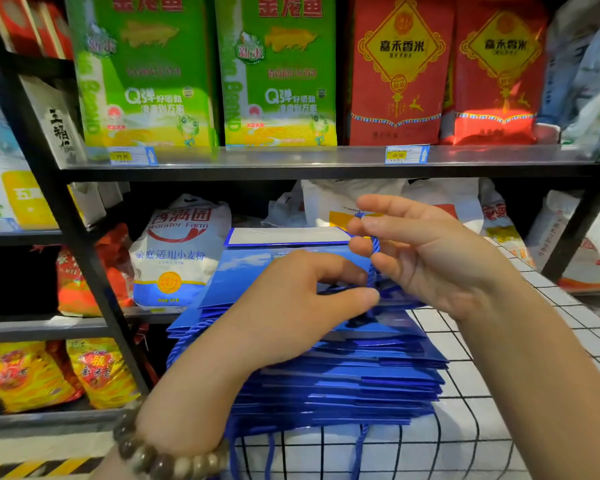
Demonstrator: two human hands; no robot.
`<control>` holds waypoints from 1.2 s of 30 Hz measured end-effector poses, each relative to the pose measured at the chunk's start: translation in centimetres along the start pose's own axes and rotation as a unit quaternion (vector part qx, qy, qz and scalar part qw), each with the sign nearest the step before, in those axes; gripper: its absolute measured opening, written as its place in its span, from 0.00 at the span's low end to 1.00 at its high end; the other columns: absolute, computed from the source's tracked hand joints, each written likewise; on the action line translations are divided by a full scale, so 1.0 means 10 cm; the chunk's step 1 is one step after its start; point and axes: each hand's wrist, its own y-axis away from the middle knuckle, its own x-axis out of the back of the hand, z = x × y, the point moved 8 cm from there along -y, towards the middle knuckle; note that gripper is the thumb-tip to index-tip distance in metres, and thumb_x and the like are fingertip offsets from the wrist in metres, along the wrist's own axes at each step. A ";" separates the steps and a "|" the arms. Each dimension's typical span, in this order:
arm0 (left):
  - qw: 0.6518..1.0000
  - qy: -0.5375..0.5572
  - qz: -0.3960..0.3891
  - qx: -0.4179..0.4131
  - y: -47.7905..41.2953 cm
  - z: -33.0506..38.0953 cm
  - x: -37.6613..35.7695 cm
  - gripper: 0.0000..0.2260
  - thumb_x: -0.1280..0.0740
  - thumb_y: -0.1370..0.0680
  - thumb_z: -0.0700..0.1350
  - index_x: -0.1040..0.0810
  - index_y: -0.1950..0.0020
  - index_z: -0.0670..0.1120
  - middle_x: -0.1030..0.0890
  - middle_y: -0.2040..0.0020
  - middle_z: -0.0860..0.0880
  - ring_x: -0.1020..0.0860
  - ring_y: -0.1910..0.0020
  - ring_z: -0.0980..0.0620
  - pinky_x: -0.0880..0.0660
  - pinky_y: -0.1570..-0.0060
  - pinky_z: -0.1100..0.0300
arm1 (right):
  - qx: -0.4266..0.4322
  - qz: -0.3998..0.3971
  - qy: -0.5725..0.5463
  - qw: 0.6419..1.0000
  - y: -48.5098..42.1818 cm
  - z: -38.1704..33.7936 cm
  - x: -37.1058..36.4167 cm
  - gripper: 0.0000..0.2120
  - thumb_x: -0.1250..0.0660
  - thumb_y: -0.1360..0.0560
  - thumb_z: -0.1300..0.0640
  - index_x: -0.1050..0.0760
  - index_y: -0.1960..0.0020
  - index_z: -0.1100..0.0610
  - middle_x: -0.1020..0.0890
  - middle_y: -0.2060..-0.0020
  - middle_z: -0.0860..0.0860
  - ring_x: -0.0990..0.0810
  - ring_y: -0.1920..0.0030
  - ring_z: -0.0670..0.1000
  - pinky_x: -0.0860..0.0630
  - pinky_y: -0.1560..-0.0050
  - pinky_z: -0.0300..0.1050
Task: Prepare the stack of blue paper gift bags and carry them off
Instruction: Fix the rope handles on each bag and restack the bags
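Note:
A thick stack of flat blue paper gift bags lies on a white surface with a black grid. Blue cord handles hang off its near edge. My left hand lies on top of the stack, its thumb and fingers pinching the low end of a blue cord. My right hand is raised just above the stack and grips the same cord higher up, pulling it upright. The top bag is partly hidden under both hands.
Black shelving stands right behind the stack, with green and red rice bags above and a white flour bag at the left. More sacks fill the lower shelves. A yellow-black striped edge runs at bottom left.

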 end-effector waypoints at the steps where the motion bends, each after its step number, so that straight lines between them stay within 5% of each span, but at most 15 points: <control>1: 1.000 0.000 -0.014 0.002 -0.02 0.01 -0.02 0.05 0.32 0.27 0.50 0.18 0.54 0.52 0.17 0.54 0.57 0.23 0.52 0.64 0.30 0.48 0.69 | -0.004 -0.002 -0.011 1.000 -0.01 0.02 -0.03 0.09 0.35 0.33 0.67 0.26 0.54 0.57 0.19 0.71 0.51 0.18 0.73 0.47 0.26 0.78 0.33; 5: 1.000 -0.016 -0.007 0.010 -0.10 -0.04 -0.03 0.09 0.30 0.26 0.48 0.19 0.63 0.44 0.18 0.56 0.49 0.22 0.55 0.60 0.27 0.50 0.65 | 0.001 -0.001 -0.004 1.000 -0.03 0.07 -0.03 0.06 0.37 0.28 0.67 0.27 0.55 0.58 0.21 0.71 0.52 0.18 0.71 0.49 0.25 0.77 0.34; 8: 0.997 0.047 0.050 0.038 -0.12 -0.08 0.12 0.14 0.31 0.25 0.45 0.22 0.65 0.36 0.27 0.71 0.48 0.27 0.72 0.62 0.35 0.72 0.72 | 0.033 0.071 0.107 0.991 -0.04 0.02 0.18 0.02 0.36 0.26 0.58 0.26 0.56 0.56 0.23 0.69 0.51 0.21 0.73 0.48 0.28 0.78 0.37; 10: 0.990 0.094 0.086 0.055 -0.14 -0.11 0.25 0.11 0.32 0.25 0.45 0.21 0.65 0.40 0.23 0.73 0.51 0.26 0.77 0.58 0.35 0.76 0.71 | 0.059 0.114 0.239 0.963 -0.02 -0.04 0.29 0.09 0.36 0.25 0.51 0.25 0.61 0.55 0.27 0.71 0.49 0.26 0.75 0.47 0.33 0.79 0.35; 16: 0.986 0.101 0.117 0.065 -0.24 -0.07 0.48 0.11 0.31 0.26 0.43 0.21 0.62 0.35 0.22 0.75 0.49 0.22 0.77 0.56 0.27 0.75 0.66 | 0.014 -0.076 0.538 0.840 -0.02 0.27 -0.11 0.11 0.29 0.34 0.42 0.20 0.61 0.50 0.27 0.80 0.40 0.30 0.76 0.39 0.37 0.72 0.30; 19: 0.985 0.103 0.119 0.069 -0.27 -0.04 0.56 0.10 0.31 0.26 0.42 0.23 0.67 0.42 0.23 0.77 0.50 0.23 0.79 0.57 0.28 0.78 0.69 | 0.040 -0.080 0.556 0.827 -0.06 0.28 -0.21 0.09 0.27 0.34 0.47 0.18 0.58 0.52 0.28 0.80 0.42 0.31 0.76 0.41 0.38 0.73 0.31; 23: 0.983 0.117 0.122 0.073 -0.26 -0.02 0.63 0.09 0.32 0.25 0.44 0.21 0.64 0.43 0.24 0.77 0.51 0.24 0.79 0.57 0.29 0.77 0.69 | 0.057 -0.080 0.525 0.845 -0.08 0.26 -0.30 0.09 0.30 0.28 0.54 0.23 0.67 0.54 0.26 0.81 0.44 0.30 0.78 0.41 0.36 0.76 0.29; 27: 0.979 0.137 0.086 0.123 -0.20 -0.19 0.66 0.18 0.41 0.22 0.57 0.20 0.56 0.44 0.18 0.69 0.50 0.22 0.74 0.55 0.32 0.74 0.66 | 0.027 -0.054 0.331 0.942 -0.14 0.22 -0.29 0.10 0.37 0.23 0.57 0.27 0.63 0.58 0.22 0.76 0.51 0.24 0.79 0.48 0.30 0.80 0.35; 29: 0.980 0.120 0.061 0.143 -0.14 -0.30 0.65 0.21 0.44 0.21 0.58 0.19 0.56 0.45 0.16 0.64 0.49 0.21 0.71 0.54 0.32 0.71 0.63 | 0.031 -0.036 0.274 0.960 -0.18 0.19 -0.27 0.09 0.38 0.23 0.58 0.28 0.61 0.59 0.22 0.77 0.52 0.23 0.78 0.49 0.28 0.79 0.36; 36: 0.990 0.011 -0.011 0.142 0.04 -0.48 0.63 0.02 0.27 0.30 0.45 0.16 0.61 0.48 0.17 0.66 0.51 0.24 0.69 0.60 0.32 0.63 0.63 | 0.038 -0.003 0.234 0.971 -0.38 0.23 -0.36 0.06 0.35 0.25 0.62 0.27 0.60 0.62 0.21 0.78 0.51 0.22 0.77 0.47 0.24 0.76 0.36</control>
